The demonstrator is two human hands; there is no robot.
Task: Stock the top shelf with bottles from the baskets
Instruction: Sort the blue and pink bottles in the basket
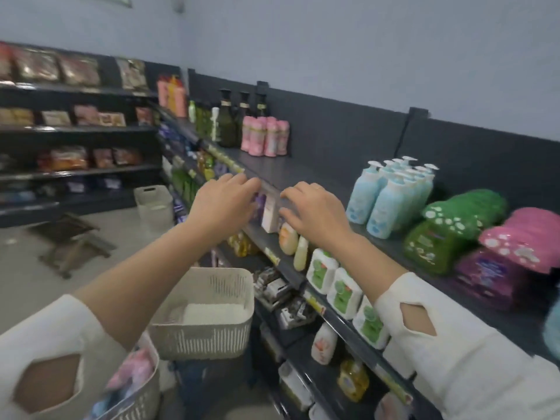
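Snack bags [54,68] are seen lined along the far shelves [75,128] at the left, and a wooden stool [71,237] is spotted on the floor [27,274] below them. Green packs [448,225] and pink packs [524,237] are piled at the right, under a pale wall [363,56].

Your sleeves: cream-white knit.
Each sleeve [454,344] has a diamond-shaped cut-out and ends mid-forearm; your hands are bare.
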